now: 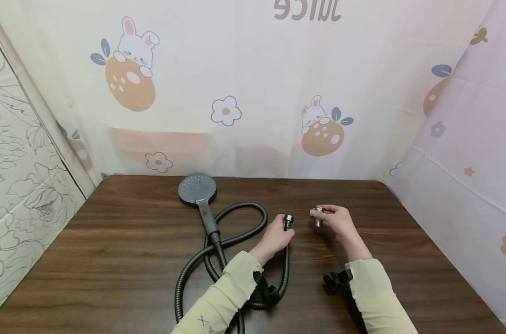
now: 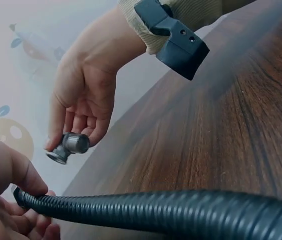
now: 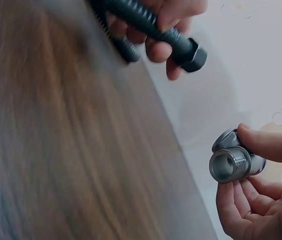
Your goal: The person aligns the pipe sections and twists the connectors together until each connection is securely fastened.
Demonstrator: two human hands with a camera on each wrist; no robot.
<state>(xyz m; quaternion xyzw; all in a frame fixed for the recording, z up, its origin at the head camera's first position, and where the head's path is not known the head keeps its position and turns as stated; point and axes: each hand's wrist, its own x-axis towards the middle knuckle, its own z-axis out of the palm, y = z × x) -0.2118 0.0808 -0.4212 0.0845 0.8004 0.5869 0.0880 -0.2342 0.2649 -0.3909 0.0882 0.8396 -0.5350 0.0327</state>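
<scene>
My left hand [image 1: 276, 237] grips the end of a black ribbed shower hose [image 2: 131, 212], just below its hex nut [image 3: 195, 57], which points up. In my right hand [image 1: 340, 221] a small silver threaded pipe fitting [image 3: 230, 162] is pinched between thumb and fingers. Its round threaded opening shows in the right wrist view. Hose nut and fitting are apart, with a short gap between them above the table. The grey shower head [image 1: 197, 189] lies face up at the table's back, left of my left hand, joined to the hose.
The hose loops [image 1: 179, 287] across the middle of the brown wooden table [image 1: 123, 260], partly under my left forearm. A printed curtain [image 1: 261, 83] hangs behind the table's back edge. Black wrist mounts [image 1: 337, 279] sit on both sleeves.
</scene>
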